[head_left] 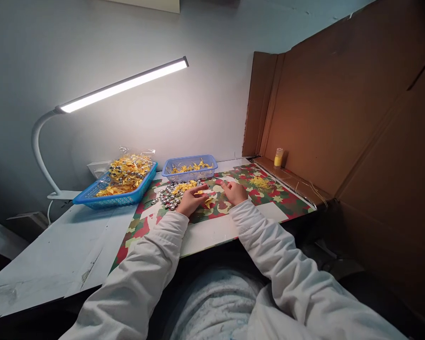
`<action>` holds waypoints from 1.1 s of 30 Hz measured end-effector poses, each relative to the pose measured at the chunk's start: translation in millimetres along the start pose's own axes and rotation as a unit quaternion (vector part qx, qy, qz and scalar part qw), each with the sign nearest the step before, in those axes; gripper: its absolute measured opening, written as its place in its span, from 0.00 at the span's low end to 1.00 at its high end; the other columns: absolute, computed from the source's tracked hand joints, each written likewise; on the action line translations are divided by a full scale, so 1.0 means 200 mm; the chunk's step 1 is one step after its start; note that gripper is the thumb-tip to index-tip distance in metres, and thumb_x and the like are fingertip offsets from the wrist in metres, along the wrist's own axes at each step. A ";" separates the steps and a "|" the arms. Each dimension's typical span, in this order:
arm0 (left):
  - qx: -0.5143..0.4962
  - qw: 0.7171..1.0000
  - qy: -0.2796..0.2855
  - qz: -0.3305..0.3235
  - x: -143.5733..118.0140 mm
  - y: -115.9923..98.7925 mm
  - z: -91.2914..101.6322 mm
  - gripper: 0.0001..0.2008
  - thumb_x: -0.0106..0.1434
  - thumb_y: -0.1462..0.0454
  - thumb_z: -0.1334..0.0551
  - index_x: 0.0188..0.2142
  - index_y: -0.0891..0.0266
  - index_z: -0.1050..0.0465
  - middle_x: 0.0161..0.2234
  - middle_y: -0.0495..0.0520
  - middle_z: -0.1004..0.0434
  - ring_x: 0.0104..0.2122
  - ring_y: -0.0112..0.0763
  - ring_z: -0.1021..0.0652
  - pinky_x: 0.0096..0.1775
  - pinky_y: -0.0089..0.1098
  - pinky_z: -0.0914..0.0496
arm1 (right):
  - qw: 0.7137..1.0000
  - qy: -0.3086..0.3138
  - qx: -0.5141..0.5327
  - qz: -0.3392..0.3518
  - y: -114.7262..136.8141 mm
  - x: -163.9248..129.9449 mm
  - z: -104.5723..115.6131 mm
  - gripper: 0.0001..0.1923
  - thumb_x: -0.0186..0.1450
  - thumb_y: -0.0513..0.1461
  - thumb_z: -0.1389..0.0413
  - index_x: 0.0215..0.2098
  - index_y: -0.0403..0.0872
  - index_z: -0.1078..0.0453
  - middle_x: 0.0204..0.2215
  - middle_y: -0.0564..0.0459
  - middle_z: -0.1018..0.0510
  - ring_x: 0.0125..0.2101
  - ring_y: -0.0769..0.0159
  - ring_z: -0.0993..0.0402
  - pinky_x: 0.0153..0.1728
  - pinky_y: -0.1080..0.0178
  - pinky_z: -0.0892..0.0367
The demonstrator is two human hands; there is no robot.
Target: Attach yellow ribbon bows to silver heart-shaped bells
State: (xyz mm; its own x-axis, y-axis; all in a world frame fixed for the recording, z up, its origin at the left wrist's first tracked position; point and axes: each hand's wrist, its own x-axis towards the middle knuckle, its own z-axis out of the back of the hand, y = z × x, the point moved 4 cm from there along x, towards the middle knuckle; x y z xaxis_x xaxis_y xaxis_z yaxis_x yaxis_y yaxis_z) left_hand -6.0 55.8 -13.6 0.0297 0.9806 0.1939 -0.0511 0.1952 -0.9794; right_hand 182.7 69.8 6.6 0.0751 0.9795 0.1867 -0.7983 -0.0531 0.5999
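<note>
My left hand (191, 200) rests on the camouflage-patterned mat (286, 196), fingers pinched on a small yellow piece (208, 202). Just left of it lies a pile of small silver bells mixed with yellow bits (172, 194). My right hand (235, 192) sits on the mat a little to the right, fingers curled; whether it holds anything is too small to tell. Both arms wear white sleeves.
A blue basket (115, 191) holding a bag of yellow and silver parts stands at the left. A smaller blue basket (190, 168) sits behind the hands. A loose yellow thread bundle (259, 182), a small yellow bottle (278, 157), a cardboard wall (340, 118) and a desk lamp (123, 85) surround the area.
</note>
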 end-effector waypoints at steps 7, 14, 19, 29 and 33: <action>0.022 0.999 0.027 -0.014 -0.01 -0.01 -0.02 0.33 0.38 0.59 0.24 0.47 0.64 0.21 0.48 0.61 0.21 0.29 0.27 0.23 0.33 0.31 0.25 | 0.998 -0.008 -0.061 -0.005 0.00 -0.01 -0.04 0.15 0.63 0.38 0.43 0.49 0.44 0.28 0.52 0.36 0.29 0.54 0.46 0.37 0.49 0.51 0.42; 0.055 0.996 0.066 -0.013 -0.02 0.01 -0.03 0.33 0.44 0.63 0.27 0.52 0.66 0.24 0.21 0.47 0.25 0.20 0.22 0.30 0.25 0.25 0.34 | 0.942 -0.085 0.006 0.325 0.16 -0.07 -0.06 0.09 0.60 0.37 0.39 0.39 0.51 0.23 0.43 0.51 0.24 0.46 0.57 0.36 0.46 0.56 0.44; 0.043 0.996 0.080 -0.010 -0.03 0.01 -0.05 0.34 0.44 0.63 0.28 0.53 0.67 0.25 0.19 0.44 0.28 0.20 0.22 0.31 0.25 0.25 0.36 | 0.930 -0.111 -0.031 0.348 0.18 -0.07 -0.07 0.01 0.60 0.37 0.38 0.31 0.49 0.23 0.39 0.51 0.23 0.42 0.59 0.37 0.44 0.57 0.47; 0.030 0.997 0.063 0.014 -0.02 0.01 -0.04 0.37 0.41 0.62 0.26 0.54 0.69 0.26 0.21 0.46 0.25 0.21 0.22 0.30 0.27 0.26 0.34 | 0.943 -0.127 0.019 0.307 0.15 -0.05 -0.07 0.05 0.62 0.38 0.38 0.29 0.48 0.22 0.34 0.52 0.22 0.40 0.61 0.35 0.43 0.58 0.47; 0.018 0.996 0.087 0.010 -0.02 0.00 -0.05 0.35 0.39 0.62 0.25 0.50 0.65 0.23 0.28 0.50 0.20 0.23 0.23 0.29 0.28 0.27 0.32 | 0.949 -0.122 0.085 0.277 0.14 -0.04 -0.07 0.04 0.61 0.38 0.38 0.28 0.49 0.22 0.32 0.53 0.22 0.39 0.62 0.33 0.44 0.58 0.43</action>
State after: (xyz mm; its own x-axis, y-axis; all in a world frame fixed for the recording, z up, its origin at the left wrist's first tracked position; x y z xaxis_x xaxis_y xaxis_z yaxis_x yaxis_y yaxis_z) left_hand 3.5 51.2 -15.6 0.2011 0.9665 0.1596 -0.0896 0.1804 -0.9795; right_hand 151.9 63.8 11.4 -0.1750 0.7193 0.6723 -0.6489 -0.5978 0.4706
